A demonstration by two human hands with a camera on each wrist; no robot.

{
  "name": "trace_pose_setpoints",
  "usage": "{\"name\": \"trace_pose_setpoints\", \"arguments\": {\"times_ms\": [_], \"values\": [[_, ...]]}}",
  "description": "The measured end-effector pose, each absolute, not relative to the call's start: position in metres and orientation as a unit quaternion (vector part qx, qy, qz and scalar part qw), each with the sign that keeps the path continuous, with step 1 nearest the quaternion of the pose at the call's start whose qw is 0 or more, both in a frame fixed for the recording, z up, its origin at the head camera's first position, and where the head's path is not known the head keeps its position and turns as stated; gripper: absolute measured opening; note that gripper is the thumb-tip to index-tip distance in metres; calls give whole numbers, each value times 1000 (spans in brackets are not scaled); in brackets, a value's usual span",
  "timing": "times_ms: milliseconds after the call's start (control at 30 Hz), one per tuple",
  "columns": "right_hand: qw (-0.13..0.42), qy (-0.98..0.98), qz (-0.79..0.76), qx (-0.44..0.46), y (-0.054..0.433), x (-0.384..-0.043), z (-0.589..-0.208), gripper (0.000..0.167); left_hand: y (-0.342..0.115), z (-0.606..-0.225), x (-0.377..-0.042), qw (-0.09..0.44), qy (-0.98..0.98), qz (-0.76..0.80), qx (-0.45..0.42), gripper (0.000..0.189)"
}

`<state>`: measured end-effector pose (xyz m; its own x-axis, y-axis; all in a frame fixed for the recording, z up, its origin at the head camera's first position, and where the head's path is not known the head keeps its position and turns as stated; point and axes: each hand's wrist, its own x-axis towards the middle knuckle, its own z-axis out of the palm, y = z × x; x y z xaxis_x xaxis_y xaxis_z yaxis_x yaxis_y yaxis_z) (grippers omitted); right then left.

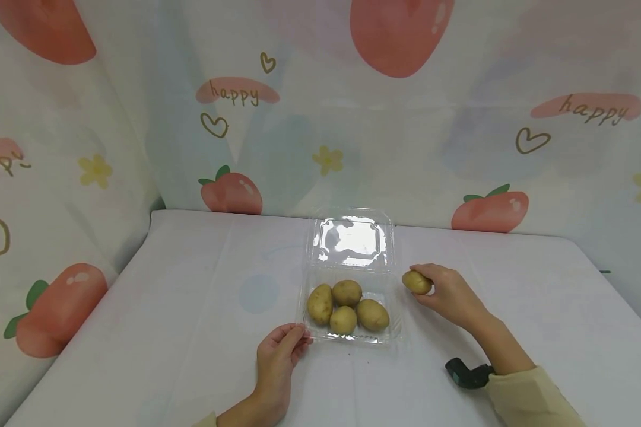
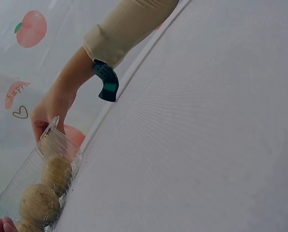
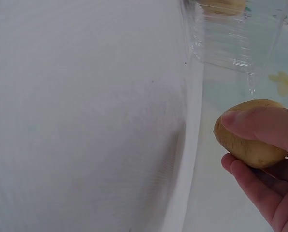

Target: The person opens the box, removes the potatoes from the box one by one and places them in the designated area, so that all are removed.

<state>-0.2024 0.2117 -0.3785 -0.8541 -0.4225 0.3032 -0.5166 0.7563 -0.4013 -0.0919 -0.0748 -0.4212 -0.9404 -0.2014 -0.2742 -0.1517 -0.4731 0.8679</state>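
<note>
Holding 1 potato (image 1: 415, 283) in the right hand (image 1: 448, 293), just outside the right edge of the clear box (image 1: 368, 340) and, judging by the right wrist view, lifted off the table (image 1: 203, 267). Closed only to the width of that potato: thumb across one face, fingertips curled beneath, blunt end left bare. Pinching the near left corner of the box with the left hand (image 1: 282, 354), almost no gap between thumb and fingers; impossible to tell how firmly.

See 4 more potatoes inside the box, bunched together: 1 along the left edge (image 1: 320, 304), 1 toward the far edge (image 1: 347, 292), 1 toward the near edge (image 1: 343, 321) and 1 near the right edge (image 1: 373, 315). Note the lid (image 1: 352, 238), folded back toward the table's far edge.

To handle this well, grip across the narrow waist to guard against rolling or slipping. Clear the right rim with room to spare, rather than brush thin plastic and shift the box. Steady the corner lightly, without buckling it. Best to mind the dark device (image 1: 469, 375) at the right cuff too, well away from the rim.
</note>
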Motion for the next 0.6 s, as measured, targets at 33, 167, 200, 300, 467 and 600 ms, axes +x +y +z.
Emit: {"name": "trace_pose_setpoints", "arguments": {"times_ms": [33,167,200,300,467,600], "values": [[96,-931,243,253,212,-203,-379,47,-75,-421,-92,15,-513,-841,172,15],[93,-931,245,255,212,-206,-382,46,-75,-421,-92,14,-514,-840,173,15],[90,-932,244,253,212,-206,-382,46,-75,-421,-92,14,-514,-840,173,15],[80,-935,242,246,212,-208,-383,45,-75,-420,-91,14,-515,-840,170,14],[62,-941,235,236,213,-211,-384,45,-76,-420,-90,12,-518,-839,163,15],[50,-943,236,231,213,-212,-385,43,-75,-419,-90,11,-518,-840,163,15]]}}
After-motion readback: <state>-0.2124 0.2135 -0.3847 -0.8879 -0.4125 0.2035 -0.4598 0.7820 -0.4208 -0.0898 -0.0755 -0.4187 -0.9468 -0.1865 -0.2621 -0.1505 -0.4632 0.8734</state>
